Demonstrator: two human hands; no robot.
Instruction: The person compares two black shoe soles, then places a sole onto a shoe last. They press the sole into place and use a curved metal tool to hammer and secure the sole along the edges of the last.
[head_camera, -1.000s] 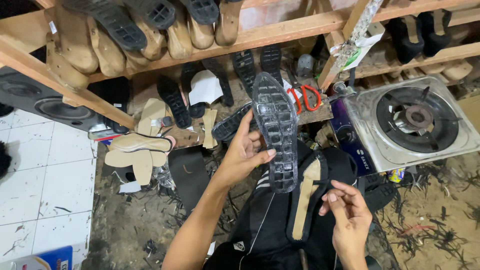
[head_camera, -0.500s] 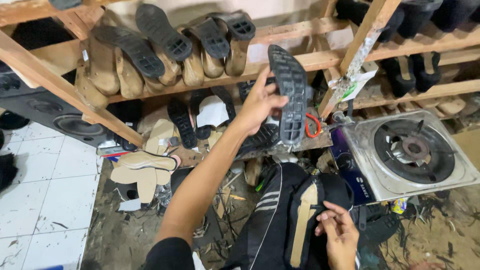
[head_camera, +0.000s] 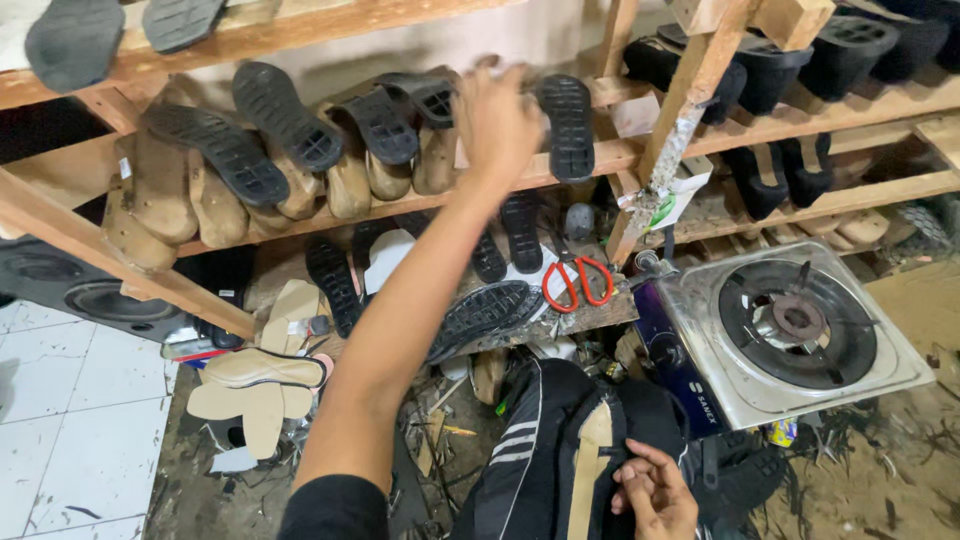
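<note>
Hands apart — left hand (head_camera: 495, 120) up at the shelf (head_camera: 330, 215), fingers on a black sole (head_camera: 566, 125); right hand (head_camera: 655, 493) pinched a tan insole (head_camera: 590, 465) on the lap.

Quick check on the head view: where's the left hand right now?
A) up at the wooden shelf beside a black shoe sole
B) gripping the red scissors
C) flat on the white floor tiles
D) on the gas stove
A: the left hand is raised to the wooden shelf, next to a black shoe sole standing there, far from the stove and scissors.
</note>
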